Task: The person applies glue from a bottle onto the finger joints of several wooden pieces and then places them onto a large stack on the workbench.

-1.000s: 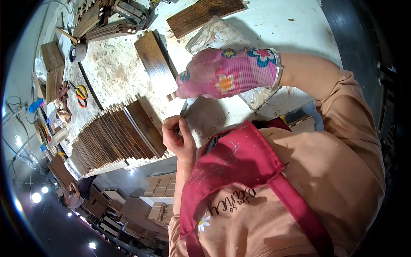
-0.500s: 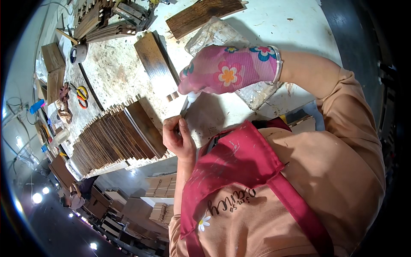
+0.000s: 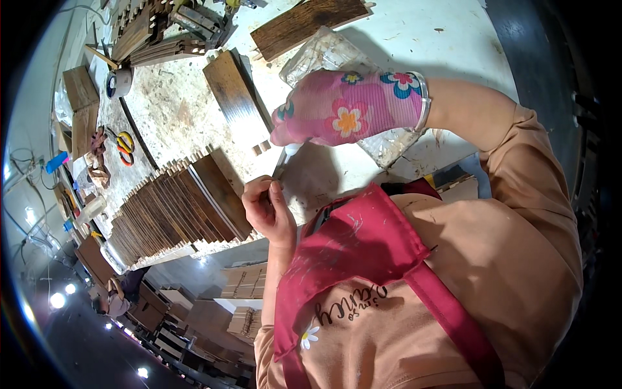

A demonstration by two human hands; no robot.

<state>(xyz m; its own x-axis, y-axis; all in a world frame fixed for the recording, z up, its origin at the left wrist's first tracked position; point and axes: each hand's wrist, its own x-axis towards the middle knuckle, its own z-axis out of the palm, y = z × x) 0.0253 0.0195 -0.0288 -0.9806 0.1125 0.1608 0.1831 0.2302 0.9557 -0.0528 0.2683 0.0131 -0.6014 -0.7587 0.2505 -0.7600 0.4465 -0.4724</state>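
Note:
My right hand [image 3: 346,110], in a pink flowered glove, is closed at the end of a wooden board [image 3: 236,97] with short pale pegs at its near end. A thin grey blade-like strip [image 3: 280,167] sticks out below this hand, its grip mostly hidden by the glove. My bare left hand [image 3: 267,209] is just below the strip's tip, thumb and fingers curled together; whether they pinch the tip or another small thing cannot be made out. Under my right wrist lies a clear plastic bag [image 3: 392,144] of pale bits. A row of dark pegged boards [image 3: 172,211] stands left of my left hand.
Another dark board [image 3: 308,26] lies at the far side of the white table [image 3: 447,39]. More pegged boards [image 3: 168,52] are stacked at the far left, near a tape roll [image 3: 119,83] and yellow-handled scissors [image 3: 125,146]. A person [image 3: 116,298] is in the background, lower left.
My right hand has turned slightly, and the white piece below its fingers is now mostly out of sight. My left hand has shifted slightly left. The boards stay in place.

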